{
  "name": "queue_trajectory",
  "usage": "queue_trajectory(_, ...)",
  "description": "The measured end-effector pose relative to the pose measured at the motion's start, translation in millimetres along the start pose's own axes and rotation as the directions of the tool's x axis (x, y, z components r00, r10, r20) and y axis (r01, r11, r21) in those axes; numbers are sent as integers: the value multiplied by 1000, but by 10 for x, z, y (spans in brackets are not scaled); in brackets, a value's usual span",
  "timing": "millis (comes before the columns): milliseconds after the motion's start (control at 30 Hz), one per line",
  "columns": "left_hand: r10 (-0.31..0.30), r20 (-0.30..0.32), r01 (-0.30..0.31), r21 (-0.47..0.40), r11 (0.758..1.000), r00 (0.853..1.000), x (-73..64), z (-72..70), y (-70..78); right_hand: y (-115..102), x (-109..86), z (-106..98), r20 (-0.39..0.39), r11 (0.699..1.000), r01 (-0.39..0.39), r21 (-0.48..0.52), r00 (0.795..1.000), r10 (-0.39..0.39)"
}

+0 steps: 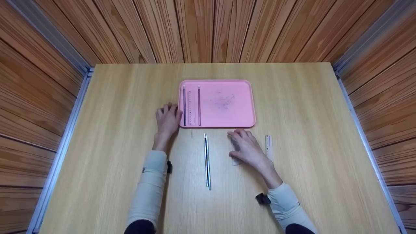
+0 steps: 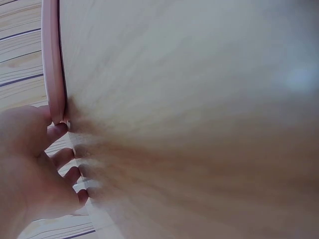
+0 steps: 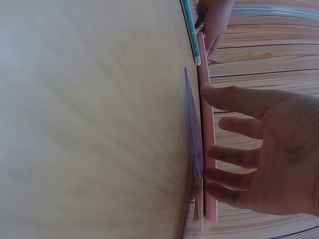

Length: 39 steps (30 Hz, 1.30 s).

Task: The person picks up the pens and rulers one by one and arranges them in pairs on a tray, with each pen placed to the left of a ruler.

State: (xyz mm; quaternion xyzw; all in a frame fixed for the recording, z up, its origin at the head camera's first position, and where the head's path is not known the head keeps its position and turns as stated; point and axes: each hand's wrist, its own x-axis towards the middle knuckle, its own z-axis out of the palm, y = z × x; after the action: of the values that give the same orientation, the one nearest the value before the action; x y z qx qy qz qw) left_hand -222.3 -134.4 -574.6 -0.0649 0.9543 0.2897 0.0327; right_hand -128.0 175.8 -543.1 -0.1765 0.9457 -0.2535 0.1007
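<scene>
My left hand [image 1: 169, 120] is at the left edge of a pink tray [image 1: 224, 122]. Its thumb touches the rim, and in the left wrist view the other fingertips rest on the table beside the tray's corner. In front of the tray, my right hand [image 1: 248, 148] hovers with fingers spread over a clear flat plastic piece [image 1: 236, 162]. That hand hides most of the piece, and no grip on it shows. Inside the tray, a clear ruler [image 1: 192, 109] lies between two dark pencils, a left one [image 1: 184, 107] and a right one [image 1: 199, 107].
Two teal-and-silver pencils [image 1: 207, 162] lie side by side between the hands, pointing toward the tray. Another clear ruler [image 1: 269, 148] lies right of the right hand, partly covered by it. Grey marks show on the tray's floor. Wooden walls [image 1: 211, 32] enclose the table.
</scene>
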Motion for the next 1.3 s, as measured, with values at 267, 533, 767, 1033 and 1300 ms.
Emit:
queue_trajectory(267,-13,3,13,2,1000,1000,7,-4,5,-14,-93,8,47,999,-38,-5,998,39)
queue_trajectory(533,-26,14,26,8,1000,1000,8,-9,0,-39,-160,0,44,999,-39,-26,998,40)
queue_trajectory(767,9,-8,-9,12,1000,1000,-4,-9,-5,-63,-183,15,45,998,-25,-64,999,28)
queue_trajectory(1033,19,-16,-19,12,1000,1000,-2,-9,-10,-79,-173,25,39,999,-36,-28,999,37)
queue_trajectory(1300,-26,6,26,-4,1000,1000,1,-7,-4,-58,-143,56,6,998,-39,39,999,39)
